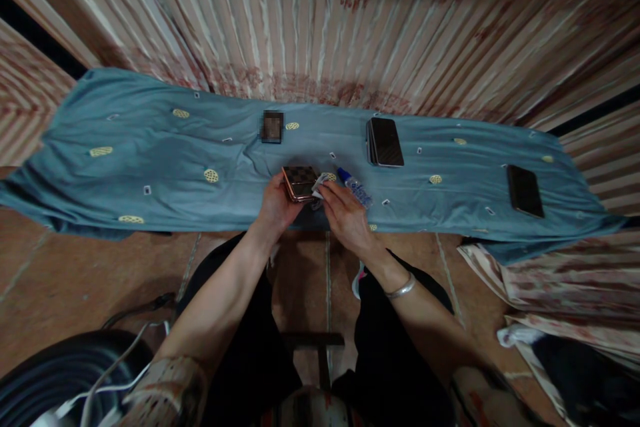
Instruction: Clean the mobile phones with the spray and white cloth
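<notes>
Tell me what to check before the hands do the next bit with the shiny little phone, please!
1. Left hand grips the folded phone: ok.
2. Right hand holds the white wipe against the phone: ok.
3. Small bottle lies close beside the right hand, blue cap on: ok.
4. Phone is over the blue cloth, not past its edge: ok.
5. The two other phones lie apart from the hands: ok.
6. Phone's surface clean: cannot tell.

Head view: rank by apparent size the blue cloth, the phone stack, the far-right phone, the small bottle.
1. Blue cloth
2. Phone stack and far-right phone: look alike, not ranked
3. Small bottle
</notes>
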{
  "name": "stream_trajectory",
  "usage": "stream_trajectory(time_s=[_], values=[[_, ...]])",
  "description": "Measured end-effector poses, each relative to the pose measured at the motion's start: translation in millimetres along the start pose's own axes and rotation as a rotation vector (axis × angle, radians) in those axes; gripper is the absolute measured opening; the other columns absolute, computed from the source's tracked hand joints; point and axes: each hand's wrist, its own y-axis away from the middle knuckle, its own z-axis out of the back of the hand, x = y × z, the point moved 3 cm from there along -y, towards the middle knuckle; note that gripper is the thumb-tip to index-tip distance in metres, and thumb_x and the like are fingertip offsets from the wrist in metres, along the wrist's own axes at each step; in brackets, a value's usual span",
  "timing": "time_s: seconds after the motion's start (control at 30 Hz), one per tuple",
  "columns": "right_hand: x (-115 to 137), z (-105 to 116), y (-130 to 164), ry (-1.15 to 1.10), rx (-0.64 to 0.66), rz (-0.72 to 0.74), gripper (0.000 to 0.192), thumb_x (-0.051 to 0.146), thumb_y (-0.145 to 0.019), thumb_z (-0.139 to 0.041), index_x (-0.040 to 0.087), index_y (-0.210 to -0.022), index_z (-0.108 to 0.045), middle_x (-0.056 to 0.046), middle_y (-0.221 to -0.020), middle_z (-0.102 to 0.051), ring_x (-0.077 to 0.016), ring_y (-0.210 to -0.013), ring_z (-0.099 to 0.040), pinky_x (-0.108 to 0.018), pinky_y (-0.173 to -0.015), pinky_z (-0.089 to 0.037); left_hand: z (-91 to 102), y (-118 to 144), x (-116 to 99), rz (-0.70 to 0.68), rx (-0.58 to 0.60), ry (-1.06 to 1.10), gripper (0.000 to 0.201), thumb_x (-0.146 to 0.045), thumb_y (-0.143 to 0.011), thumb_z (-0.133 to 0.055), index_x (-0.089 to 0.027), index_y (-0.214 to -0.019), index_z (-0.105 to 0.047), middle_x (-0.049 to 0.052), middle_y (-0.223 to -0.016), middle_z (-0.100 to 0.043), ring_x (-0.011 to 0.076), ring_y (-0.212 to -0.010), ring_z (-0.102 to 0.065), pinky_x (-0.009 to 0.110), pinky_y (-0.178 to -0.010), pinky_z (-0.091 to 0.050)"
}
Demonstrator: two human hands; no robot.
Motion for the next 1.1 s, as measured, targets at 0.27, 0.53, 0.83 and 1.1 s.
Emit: stream_trajectory(time_s=[0.27,0.53,0.83,1.1], values=[[23,0,-4,0.017,0.03,0.076,0.042,0.015,-0.106,-0.046,0.021,-0.139,-0.07,-0.013,-0.135,-0.073,-0.0271,-0.117,-0.07,-0.047,-0.109,-0.059,1.6,-5,12,-0.025,-0.009,0.05,0.024,-0.022,-0.101,-0.054,-0.019,-0.082,-0.069,0.003,-0.08,-0.075,0.0152,-0.081,-0.071,0.026,-0.082,-0.054],[41,5,-8,0.007,0.065,0.121,0.044,0.014,-0.106,-0.044,0.016,-0.145,-0.065,-0.016,-0.141,-0.069,-0.027,-0.122,-0.067,-0.046,-0.112,-0.057,8.4,-11,16,-0.028,0.065,0.023,0.011,-0.018,-0.089,-0.07,-0.017,-0.078,-0.069,-0.004,-0.065,-0.066,0.0083,-0.057,-0.059,0.021,-0.066,-0.052],[35,10,-11,0.06,0.056,0.108,0.044,0.01,-0.104,-0.044,0.013,-0.142,-0.066,-0.016,-0.142,-0.069,-0.0279,-0.123,-0.066,-0.046,-0.113,-0.056,3.5,-5,25,-0.086,0.068,-0.055,0.013,-0.019,-0.079,-0.082,-0.017,-0.081,-0.07,-0.004,-0.068,-0.069,0.0091,-0.059,-0.061,0.022,-0.06,-0.045],[21,18,-16,0.078,0.019,0.061,0.042,0.013,-0.105,-0.044,0.02,-0.139,-0.068,-0.012,-0.14,-0.071,-0.0265,-0.123,-0.066,-0.047,-0.115,-0.054,-2.5,3,27,-0.148,0.089,-0.103,0.01,-0.02,-0.078,-0.082,-0.018,-0.081,-0.072,-0.003,-0.08,-0.073,0.0094,-0.072,-0.066,0.022,-0.075,-0.048]])
